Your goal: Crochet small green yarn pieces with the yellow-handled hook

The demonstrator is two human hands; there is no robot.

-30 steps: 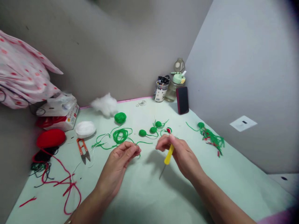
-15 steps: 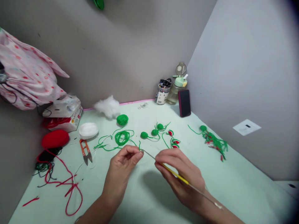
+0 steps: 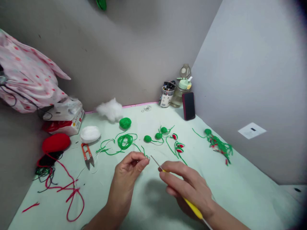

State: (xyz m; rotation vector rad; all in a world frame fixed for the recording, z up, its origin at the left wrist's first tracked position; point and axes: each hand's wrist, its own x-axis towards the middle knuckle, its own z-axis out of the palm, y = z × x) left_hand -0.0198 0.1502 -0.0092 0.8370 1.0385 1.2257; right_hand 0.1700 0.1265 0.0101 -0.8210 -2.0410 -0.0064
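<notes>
Thumb and index finger of my left hand pinch a strand of green yarn. A small loop stands out at the fingertips; whether it is yarn or a ring is too small to tell. My right hand is closed around the yellow handle of a crochet hook. The hook's metal tip points up and left, just apart from the loop. Behind my left hand lies a loose coil of green yarn, with a green yarn ball farther back.
Orange thread snips, a white yarn ball and red yarn lie left. Small green crocheted balls and watermelon-slice pieces sit beyond my hands. A phone leans upright, and green scraps lie right.
The hook's tip has drawn back from the loop at my left fingertips. My right hand has lowered slightly and turned, and the hook now tilts more steeply.
</notes>
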